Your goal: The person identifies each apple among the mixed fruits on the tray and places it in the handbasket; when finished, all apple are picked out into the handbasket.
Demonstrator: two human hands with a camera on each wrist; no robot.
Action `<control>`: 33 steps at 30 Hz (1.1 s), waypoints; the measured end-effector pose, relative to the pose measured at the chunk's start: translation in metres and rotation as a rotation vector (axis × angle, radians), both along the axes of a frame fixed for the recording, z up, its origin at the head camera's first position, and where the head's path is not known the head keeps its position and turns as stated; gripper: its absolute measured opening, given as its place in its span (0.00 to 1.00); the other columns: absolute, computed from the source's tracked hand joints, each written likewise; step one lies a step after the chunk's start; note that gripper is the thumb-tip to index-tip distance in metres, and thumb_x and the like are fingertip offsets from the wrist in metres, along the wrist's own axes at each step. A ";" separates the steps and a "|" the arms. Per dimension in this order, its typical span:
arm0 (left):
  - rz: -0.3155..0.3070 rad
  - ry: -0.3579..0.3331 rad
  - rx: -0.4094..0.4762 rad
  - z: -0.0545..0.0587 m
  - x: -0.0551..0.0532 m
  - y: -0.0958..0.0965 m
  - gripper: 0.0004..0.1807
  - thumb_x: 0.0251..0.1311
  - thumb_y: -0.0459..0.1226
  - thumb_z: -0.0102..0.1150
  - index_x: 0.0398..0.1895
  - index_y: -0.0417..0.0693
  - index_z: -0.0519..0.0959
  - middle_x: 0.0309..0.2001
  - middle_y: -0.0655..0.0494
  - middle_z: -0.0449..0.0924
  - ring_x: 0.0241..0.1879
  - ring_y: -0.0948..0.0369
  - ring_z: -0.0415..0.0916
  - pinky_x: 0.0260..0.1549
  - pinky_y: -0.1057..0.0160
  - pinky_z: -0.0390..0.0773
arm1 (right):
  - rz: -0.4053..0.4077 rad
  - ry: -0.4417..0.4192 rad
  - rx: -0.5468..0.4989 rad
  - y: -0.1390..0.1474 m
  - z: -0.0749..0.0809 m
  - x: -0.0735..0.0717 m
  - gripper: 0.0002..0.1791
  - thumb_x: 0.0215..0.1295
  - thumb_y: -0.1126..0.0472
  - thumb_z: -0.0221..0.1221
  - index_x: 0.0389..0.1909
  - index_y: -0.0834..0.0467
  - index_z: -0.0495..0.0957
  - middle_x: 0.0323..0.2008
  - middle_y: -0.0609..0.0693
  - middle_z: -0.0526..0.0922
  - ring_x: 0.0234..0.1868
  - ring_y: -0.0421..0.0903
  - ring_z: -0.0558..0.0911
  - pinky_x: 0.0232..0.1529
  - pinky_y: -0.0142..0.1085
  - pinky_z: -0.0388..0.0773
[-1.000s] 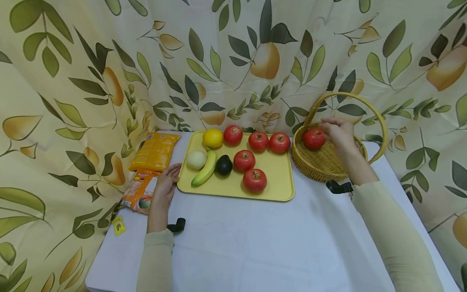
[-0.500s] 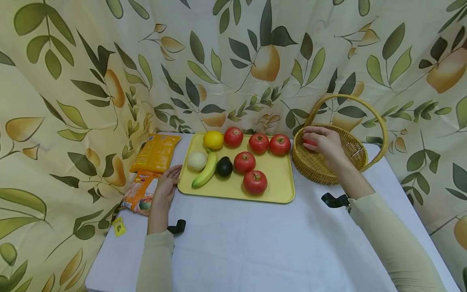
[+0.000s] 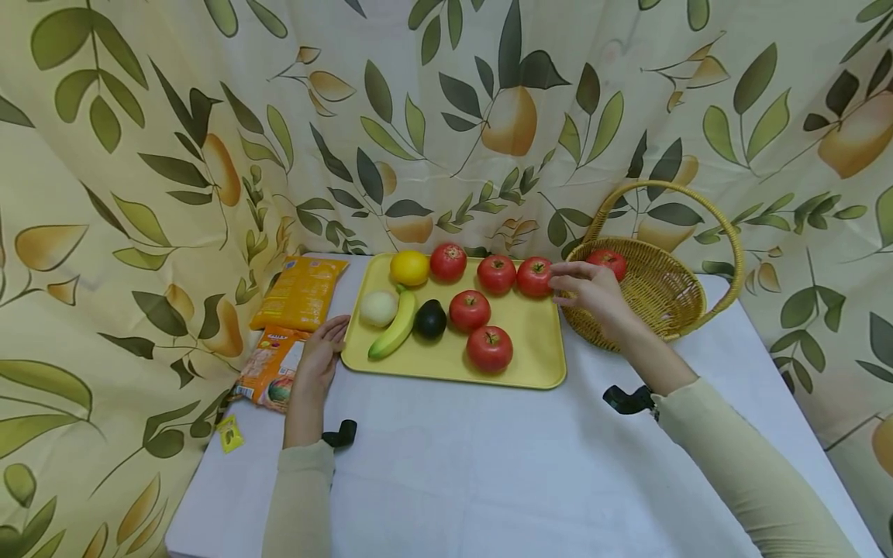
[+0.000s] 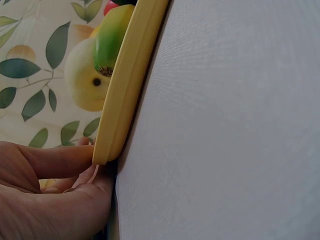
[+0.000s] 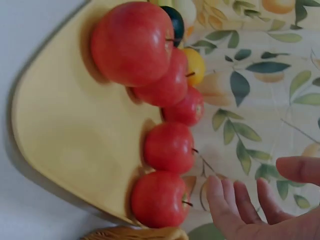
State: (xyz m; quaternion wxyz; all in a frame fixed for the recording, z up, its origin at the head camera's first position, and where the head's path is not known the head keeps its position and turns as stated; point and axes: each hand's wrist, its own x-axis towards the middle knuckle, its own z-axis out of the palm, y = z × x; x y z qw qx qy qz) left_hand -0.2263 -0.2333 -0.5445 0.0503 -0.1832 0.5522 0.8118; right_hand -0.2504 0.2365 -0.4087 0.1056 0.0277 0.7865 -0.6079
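Note:
My right hand hovers between the yellow tray and the wicker basket. Its fingers are spread and hold nothing, beside the rightmost red apple on the tray. In the right wrist view a gap separates the fingers from that apple. One red apple sits inside the basket, partly hidden by my hand. At the tray's left edge rests my left hand, fingers fairly straight. The left wrist view has the thumb touching the tray's corner.
Also on the tray lie a lemon, a pale round fruit, a banana, an avocado and several apples. Two orange packets and a small yellow sachet lie left. A leaf-patterned curtain hangs behind.
My right hand has moved left from over the basket, past the apple there, to the tray's right edge. The basket apple shifted slightly. My left hand has stayed at the tray.

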 end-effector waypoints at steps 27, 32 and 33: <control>0.019 0.006 0.022 0.001 0.000 -0.003 0.36 0.67 0.12 0.33 0.79 0.34 0.61 0.79 0.38 0.59 0.78 0.51 0.58 0.76 0.59 0.59 | 0.249 -0.239 -0.011 -0.050 -0.078 0.021 0.33 0.77 0.57 0.58 0.74 0.70 0.62 0.68 0.67 0.73 0.63 0.60 0.78 0.61 0.58 0.81; -0.002 0.017 0.020 0.000 0.000 -0.002 0.36 0.68 0.13 0.32 0.79 0.34 0.59 0.79 0.37 0.58 0.79 0.50 0.57 0.76 0.59 0.59 | 0.239 -0.268 -0.046 -0.053 -0.085 0.023 0.32 0.77 0.53 0.59 0.72 0.68 0.65 0.68 0.65 0.72 0.63 0.58 0.77 0.57 0.56 0.83; -0.006 0.020 0.018 0.000 0.000 -0.002 0.36 0.68 0.13 0.32 0.79 0.34 0.59 0.79 0.37 0.58 0.79 0.50 0.57 0.77 0.59 0.59 | 0.241 -0.271 -0.052 -0.054 -0.085 0.023 0.32 0.77 0.53 0.59 0.72 0.67 0.65 0.68 0.65 0.72 0.63 0.58 0.77 0.57 0.56 0.83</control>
